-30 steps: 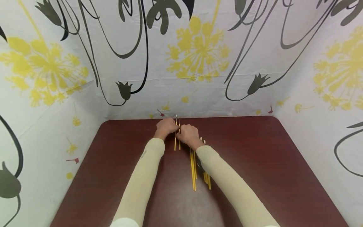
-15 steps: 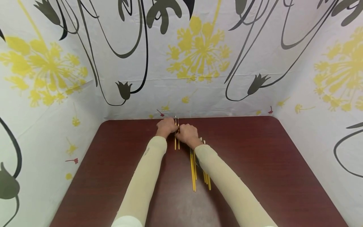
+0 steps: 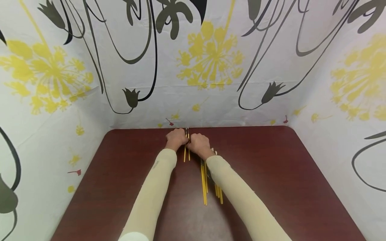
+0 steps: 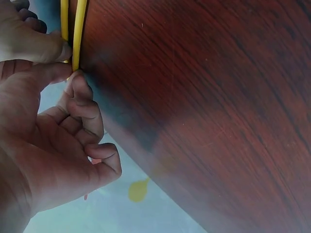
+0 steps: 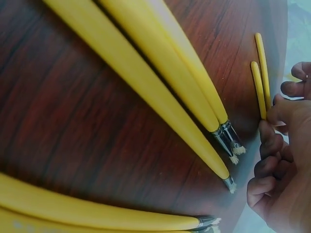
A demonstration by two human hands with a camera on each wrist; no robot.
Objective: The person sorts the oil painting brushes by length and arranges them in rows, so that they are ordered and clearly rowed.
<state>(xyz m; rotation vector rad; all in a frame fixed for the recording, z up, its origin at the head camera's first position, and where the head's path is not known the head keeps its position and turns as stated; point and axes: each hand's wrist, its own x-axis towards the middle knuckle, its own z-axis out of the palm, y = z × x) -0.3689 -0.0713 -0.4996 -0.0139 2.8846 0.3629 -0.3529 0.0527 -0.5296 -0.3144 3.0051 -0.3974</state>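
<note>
At the far edge of the table, my left hand (image 3: 176,138) and right hand (image 3: 199,144) are close together over two yellow-handled paintbrushes. The left brush (image 3: 185,155) and right brush (image 3: 189,154) lie side by side with a narrow gap, handle ends toward me. In the left wrist view, my left thumb and a finger pinch near one yellow handle (image 4: 79,34); the other fingers are curled. My right hand (image 5: 282,160) pinches at the nearer handle (image 5: 257,87) in the right wrist view. My fingers hide the brushes' middles.
More yellow paintbrushes lie in two groups, left (image 3: 203,187) and right (image 3: 219,194), the latter partly under my right sleeve (image 3: 241,197). Pale bristles (image 5: 233,159) point toward the far edge. Patterned cloth walls (image 3: 211,100) enclose the dark red wooden table (image 3: 135,160).
The far tips of the two brushes have dropped from beyond the table's far edge to about level with it. The hands stay nearly in place; the head view tilts slightly.
</note>
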